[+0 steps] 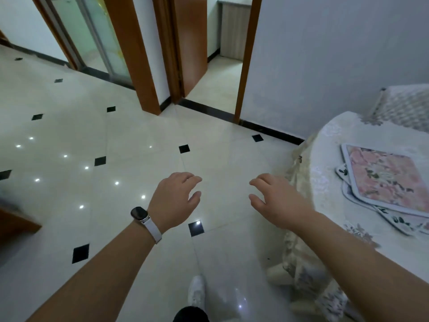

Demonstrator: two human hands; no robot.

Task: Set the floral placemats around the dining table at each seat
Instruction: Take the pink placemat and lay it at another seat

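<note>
A stack of floral placemats point(385, 180) lies on the round dining table point(336, 140) at the right edge of the view; the top one is pink with a pale border, and others peek out beneath it. My left hand point(174, 198) hovers over the floor with relaxed fingers and holds nothing; a watch sits on its wrist. My right hand point(276, 198) also hangs in the air with loosely spread fingers, just left of the table's edge and apart from the mats.
The table wears a pale lace cloth point(301, 240) that drapes to the floor. A covered chair back point(404, 105) stands behind it by the wall. Glossy tiled floor point(116, 159) spreads to the left, toward an open doorway point(220, 73). My shoe point(196, 291) is below.
</note>
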